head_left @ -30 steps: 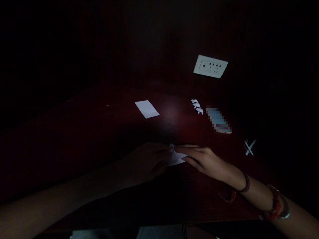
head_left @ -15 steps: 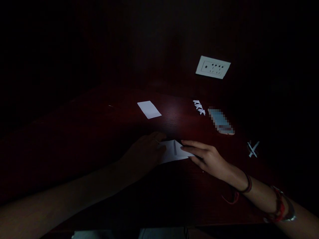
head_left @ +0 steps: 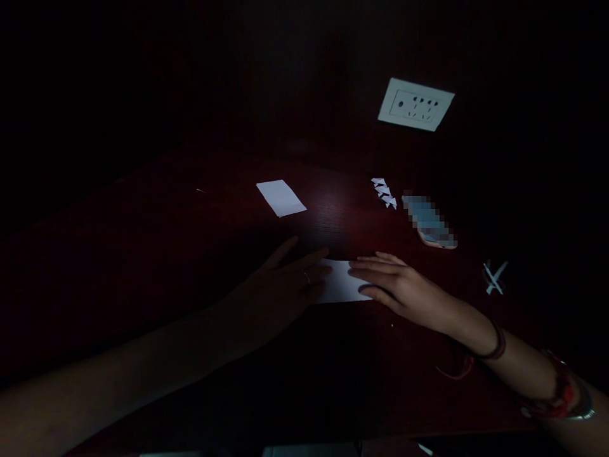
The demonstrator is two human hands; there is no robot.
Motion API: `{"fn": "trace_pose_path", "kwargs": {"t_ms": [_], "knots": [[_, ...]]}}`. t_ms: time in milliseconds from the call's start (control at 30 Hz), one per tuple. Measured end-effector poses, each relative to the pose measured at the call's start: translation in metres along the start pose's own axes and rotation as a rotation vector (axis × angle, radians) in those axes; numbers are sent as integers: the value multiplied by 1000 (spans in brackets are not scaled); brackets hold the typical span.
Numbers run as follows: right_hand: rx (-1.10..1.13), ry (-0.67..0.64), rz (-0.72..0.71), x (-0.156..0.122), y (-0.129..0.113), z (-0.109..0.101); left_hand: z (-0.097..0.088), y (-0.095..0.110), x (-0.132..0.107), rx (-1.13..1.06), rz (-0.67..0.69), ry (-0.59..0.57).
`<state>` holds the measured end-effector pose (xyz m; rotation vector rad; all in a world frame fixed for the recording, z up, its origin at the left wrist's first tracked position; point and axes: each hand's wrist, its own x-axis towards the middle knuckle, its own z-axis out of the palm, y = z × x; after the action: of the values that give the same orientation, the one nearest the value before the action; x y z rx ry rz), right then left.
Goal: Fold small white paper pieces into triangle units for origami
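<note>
A small white sheet of paper (head_left: 339, 284) lies flat on the dark red table (head_left: 200, 254) in dim light. My left hand (head_left: 280, 289) rests flat on the sheet's left end, fingers stretched out, a ring on one finger. My right hand (head_left: 399, 289) lies flat on the right end, fingers extended and pressing the paper down. Only the middle strip of the sheet shows between the two hands.
Another white sheet (head_left: 280, 197) lies farther back. Several small folded paper pieces (head_left: 384, 192) sit beside a phone (head_left: 429, 221) at the right. Crossed paper strips (head_left: 493, 278) lie at the far right. A white wall socket (head_left: 415, 105) is behind.
The folded paper has been opened out and flattened. Both hands went from pinching it to lying flat with fingers spread on its ends.
</note>
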<state>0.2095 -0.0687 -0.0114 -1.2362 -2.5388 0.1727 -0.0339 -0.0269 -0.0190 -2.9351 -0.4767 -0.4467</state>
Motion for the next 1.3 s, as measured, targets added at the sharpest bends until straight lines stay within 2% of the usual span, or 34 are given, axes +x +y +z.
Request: {"fn": "trace_pose_path", "kwargs": {"t_ms": [100, 267, 367, 467, 567, 667, 900, 1000, 1200, 1300], "knots": [[-12, -93, -48, -2, 3, -2, 1, -2, -2, -46, -25, -49], [-42, -54, -115, -1, 1, -2, 3, -5, -4, -65, -31, -76], [33, -33, -155, 0, -5, -3, 3, -4, -2, -101, -6, -28], [123, -34, -130, 0, -10, -4, 3, -2, 1, -228, -59, 22], [197, -46, -113, 0, -11, -3, 0, 2, 2, -310, -132, -51], [225, -63, -107, 1, -11, -1, -3, 4, 3, -293, -150, -81], [233, -57, -14, 2, -15, -1, 2, 4, 2, -186, -121, -122], [274, -44, 33, 1, -16, -2, 2, 4, 0, -190, -112, -104], [374, -37, 192, 2, -11, -3, 2, 3, 3, -361, -177, -56], [447, -71, 266, 3, -10, -2, 3, 1, 7, -469, -256, -55]]}}
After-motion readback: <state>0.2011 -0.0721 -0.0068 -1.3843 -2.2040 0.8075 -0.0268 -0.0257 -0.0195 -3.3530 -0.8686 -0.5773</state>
